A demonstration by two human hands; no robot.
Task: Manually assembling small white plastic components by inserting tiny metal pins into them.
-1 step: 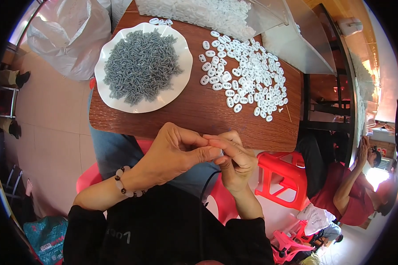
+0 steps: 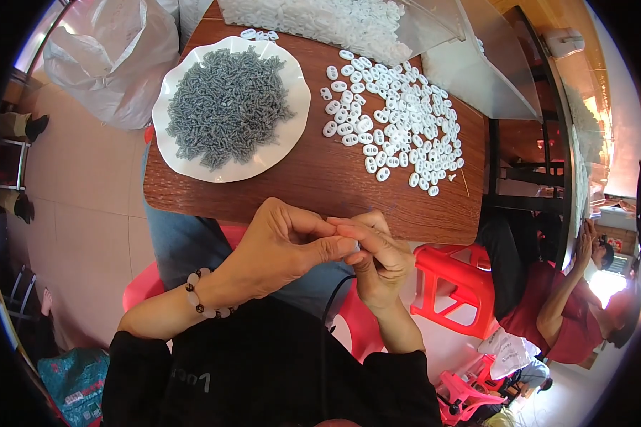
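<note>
My left hand (image 2: 274,249) and my right hand (image 2: 383,257) meet just off the near edge of the brown table (image 2: 313,192). Thumbs and fingertips of both are pinched together around a small white plastic piece (image 2: 356,246). Fingers cover most of that piece, so its full shape cannot be made out. Beyond my left hand, a scalloped white plate (image 2: 292,139) carries a heap of small grey metal springs (image 2: 228,107). Many white oval pieces with two holes (image 2: 423,135) lie scattered on the right half of the table.
At the far edge stands a clear bin (image 2: 434,28) by a pile of white pieces (image 2: 320,25). A white plastic bag (image 2: 114,64) is at far left. Red stools (image 2: 452,288) and a seated person in dark red (image 2: 562,313) are on the right. A thin stick (image 2: 465,183) lies near the table's right edge.
</note>
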